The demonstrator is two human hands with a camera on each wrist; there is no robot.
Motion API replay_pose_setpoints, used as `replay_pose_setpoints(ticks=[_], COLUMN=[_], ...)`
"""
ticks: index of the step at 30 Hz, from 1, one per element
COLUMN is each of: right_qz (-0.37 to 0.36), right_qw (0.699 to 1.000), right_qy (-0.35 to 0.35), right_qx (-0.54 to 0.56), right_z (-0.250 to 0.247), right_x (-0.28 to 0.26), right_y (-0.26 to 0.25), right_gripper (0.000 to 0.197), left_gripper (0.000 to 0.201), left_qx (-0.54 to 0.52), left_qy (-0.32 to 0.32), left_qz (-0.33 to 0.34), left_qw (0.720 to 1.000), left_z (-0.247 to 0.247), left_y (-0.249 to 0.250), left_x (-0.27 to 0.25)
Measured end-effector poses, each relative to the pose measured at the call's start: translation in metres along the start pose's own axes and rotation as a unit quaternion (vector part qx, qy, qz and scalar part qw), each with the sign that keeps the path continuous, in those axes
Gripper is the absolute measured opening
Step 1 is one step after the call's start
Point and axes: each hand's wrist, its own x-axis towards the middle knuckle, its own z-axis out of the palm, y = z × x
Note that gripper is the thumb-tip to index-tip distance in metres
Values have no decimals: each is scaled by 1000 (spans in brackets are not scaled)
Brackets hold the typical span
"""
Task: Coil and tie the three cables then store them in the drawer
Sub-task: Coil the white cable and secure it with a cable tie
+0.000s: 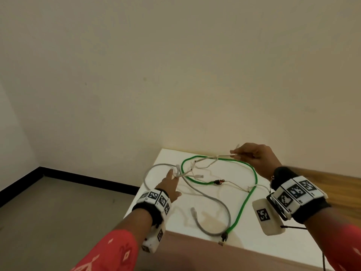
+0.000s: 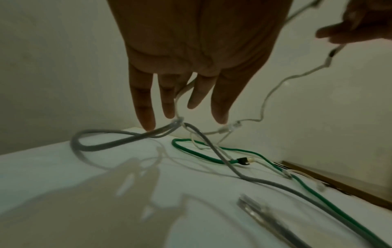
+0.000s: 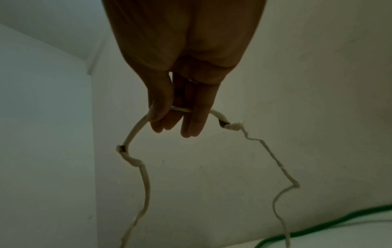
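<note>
At about eight o'clock in the head view, the person's left hand [image 1: 169, 186] reaches out over the white tabletop [image 1: 148, 200] with straight, spread fingers [image 2: 142, 107]; the left wrist view shows a thin white cable [image 1: 207, 160] passing between the middle fingers, though whether they nip it cannot be told. Just beyond the fingertips, at nine o'clock of the tabletop, the grey cable [image 1: 211, 200] loops and then snakes back toward six o'clock, its clear plug [image 1: 193, 210] lying on the surface. Toward the centre, the green cable [image 1: 252, 192] forms a wide loop flat on the top, one black-booted plug [image 1: 218, 182] near the middle and the other end [image 1: 224, 236] at the near edge. At about two o'clock, the right hand [image 1: 254, 156] is raised above the far edge and grips the white cable between thumb and curled fingers, both strands hanging down kinked from the hand in the right wrist view. A cream wall [image 1: 175, 65] stands behind.
</note>
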Motion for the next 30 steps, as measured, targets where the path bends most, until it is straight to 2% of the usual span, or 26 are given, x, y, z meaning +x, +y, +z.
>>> replay_pose_setpoints(ticks=[3,7,13,15,18,21,23,24,25,26,27,28,30], right_qz=[23,50,64,61,63,77,79,91,97,93,86,87,102], right_qw=[999,997,990,989,989,987,986,984,982,981,983,983,982], right_qy=[-32,-62,-65,-77,-100,-101,-110,-119,-131,-150,-150,-155,-159], right_qx=[-2,18,104,109,86,98,94,93,91,86,65,41,23], right_z=[8,23,37,38,37,37,40,41,43,43,45,46,49], right_x=[-5,-11,-14,-17,-20,-25,-31,-33,-33,-33,-33,-35,-38], right_y=[23,45,52,55,62,63,68,66,67,67,74,76,77], right_gripper=[13,12,16,17,18,6,32,31,14,11,31,41,39], left_gripper=[70,70,30,15,12,33,13,12,25,32,35,35,27], left_qx=[-33,-161,-222,-199,-144,-88,-85,-95,-102,-112,-123,-126,-136], left_qy=[29,38,2,-11,-18,-45,-60,-53,-40,-19,0,15,40], left_qz=[-38,-73,-139,-146,-173,-175,-182,-185,-193,-205,-218,-225,-223], left_qw=[998,984,965,969,974,979,978,977,975,972,968,966,964], left_z=[-14,-23,13,16,14,19,21,21,21,18,15,10,-2], left_y=[-24,-47,-29,-26,-26,-27,-24,-23,-24,-26,-28,-32,-34], left_x=[14,23,35,39,43,46,45,44,46,47,47,47,46])
